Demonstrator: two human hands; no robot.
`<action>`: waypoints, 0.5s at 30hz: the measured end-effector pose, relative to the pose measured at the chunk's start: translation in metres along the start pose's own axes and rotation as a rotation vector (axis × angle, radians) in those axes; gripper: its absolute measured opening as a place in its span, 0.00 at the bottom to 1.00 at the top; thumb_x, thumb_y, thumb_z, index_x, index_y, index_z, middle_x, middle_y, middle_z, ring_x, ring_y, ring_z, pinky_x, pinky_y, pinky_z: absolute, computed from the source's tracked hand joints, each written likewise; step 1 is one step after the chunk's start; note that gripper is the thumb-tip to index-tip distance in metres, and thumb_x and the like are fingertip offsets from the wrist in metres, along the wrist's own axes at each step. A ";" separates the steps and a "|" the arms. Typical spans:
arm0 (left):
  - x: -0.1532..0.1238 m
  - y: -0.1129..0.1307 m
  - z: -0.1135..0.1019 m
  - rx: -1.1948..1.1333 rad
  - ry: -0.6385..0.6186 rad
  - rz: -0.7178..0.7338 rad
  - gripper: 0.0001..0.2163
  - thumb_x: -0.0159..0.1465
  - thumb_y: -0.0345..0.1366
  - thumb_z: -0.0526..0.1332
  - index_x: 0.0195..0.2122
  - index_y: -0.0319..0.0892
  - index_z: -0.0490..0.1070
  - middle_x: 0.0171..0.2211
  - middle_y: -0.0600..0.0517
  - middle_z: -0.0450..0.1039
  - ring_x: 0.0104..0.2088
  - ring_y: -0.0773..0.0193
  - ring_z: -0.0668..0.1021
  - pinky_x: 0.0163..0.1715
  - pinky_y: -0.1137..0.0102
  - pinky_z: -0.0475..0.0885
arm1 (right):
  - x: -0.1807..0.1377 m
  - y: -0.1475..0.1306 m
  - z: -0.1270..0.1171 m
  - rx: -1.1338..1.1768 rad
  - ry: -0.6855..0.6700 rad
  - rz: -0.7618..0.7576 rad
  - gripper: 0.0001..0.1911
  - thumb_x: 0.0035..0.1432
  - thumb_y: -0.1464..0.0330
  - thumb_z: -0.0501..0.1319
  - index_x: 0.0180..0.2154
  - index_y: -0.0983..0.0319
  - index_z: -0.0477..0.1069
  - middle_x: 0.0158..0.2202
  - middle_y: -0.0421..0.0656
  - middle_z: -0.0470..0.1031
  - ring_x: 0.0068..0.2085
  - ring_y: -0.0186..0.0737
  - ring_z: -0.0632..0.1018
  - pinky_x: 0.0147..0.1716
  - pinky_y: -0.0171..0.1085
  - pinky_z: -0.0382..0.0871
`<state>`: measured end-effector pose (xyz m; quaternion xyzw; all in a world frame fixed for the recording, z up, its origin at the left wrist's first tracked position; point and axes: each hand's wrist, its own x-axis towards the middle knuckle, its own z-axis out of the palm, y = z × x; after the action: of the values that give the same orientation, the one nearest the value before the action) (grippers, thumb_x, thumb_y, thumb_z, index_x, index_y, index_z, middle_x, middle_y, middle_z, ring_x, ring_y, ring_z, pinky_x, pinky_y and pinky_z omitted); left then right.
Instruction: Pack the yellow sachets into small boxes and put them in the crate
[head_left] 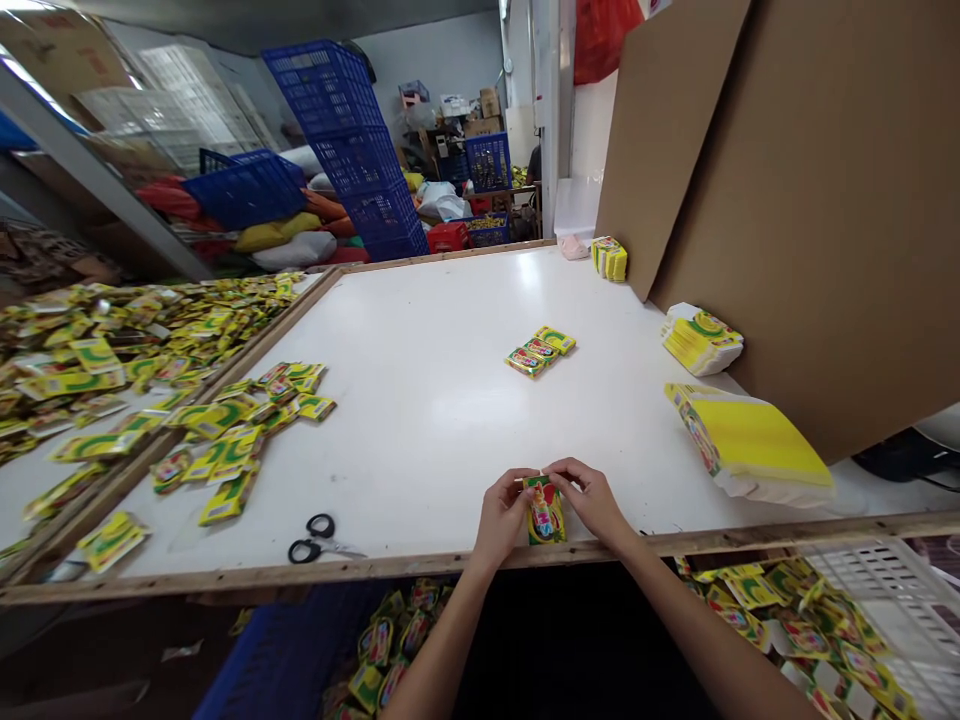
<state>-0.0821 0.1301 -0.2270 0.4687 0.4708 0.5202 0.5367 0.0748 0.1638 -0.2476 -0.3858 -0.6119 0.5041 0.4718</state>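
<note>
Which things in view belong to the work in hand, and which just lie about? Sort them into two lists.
Likely part of the work:
yellow-green box, held by the left hand and right hand
small packs ahead of the hands
loose packs at left
stacked yellow cartons at right

Apparently just lying about:
scissors, untouched
pink item, unclear what
blue crates in the background

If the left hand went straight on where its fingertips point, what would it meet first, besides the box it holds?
Probably the right hand, just across the top of the box; depth is unclear.
</note>
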 end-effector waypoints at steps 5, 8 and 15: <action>-0.003 0.005 0.001 0.161 0.078 0.053 0.09 0.58 0.39 0.63 0.35 0.39 0.74 0.35 0.47 0.76 0.37 0.60 0.76 0.39 0.68 0.70 | -0.005 -0.011 0.001 -0.062 0.016 -0.052 0.11 0.58 0.59 0.59 0.32 0.58 0.75 0.36 0.44 0.76 0.38 0.42 0.75 0.39 0.40 0.69; -0.003 0.007 0.004 0.181 0.105 0.063 0.09 0.57 0.39 0.64 0.35 0.39 0.74 0.32 0.49 0.75 0.33 0.62 0.75 0.35 0.70 0.70 | -0.005 -0.012 0.004 -0.099 0.047 -0.027 0.10 0.56 0.59 0.60 0.34 0.58 0.74 0.34 0.43 0.76 0.35 0.42 0.74 0.36 0.40 0.69; 0.004 0.002 0.008 0.105 0.174 0.043 0.07 0.57 0.38 0.64 0.32 0.40 0.72 0.25 0.54 0.70 0.28 0.68 0.71 0.29 0.74 0.66 | 0.003 -0.011 0.005 -0.094 0.078 0.067 0.09 0.55 0.60 0.60 0.32 0.59 0.71 0.29 0.41 0.74 0.30 0.38 0.72 0.33 0.38 0.68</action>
<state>-0.0740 0.1345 -0.2237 0.4594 0.5318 0.5450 0.4573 0.0689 0.1628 -0.2366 -0.4472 -0.6026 0.4750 0.4596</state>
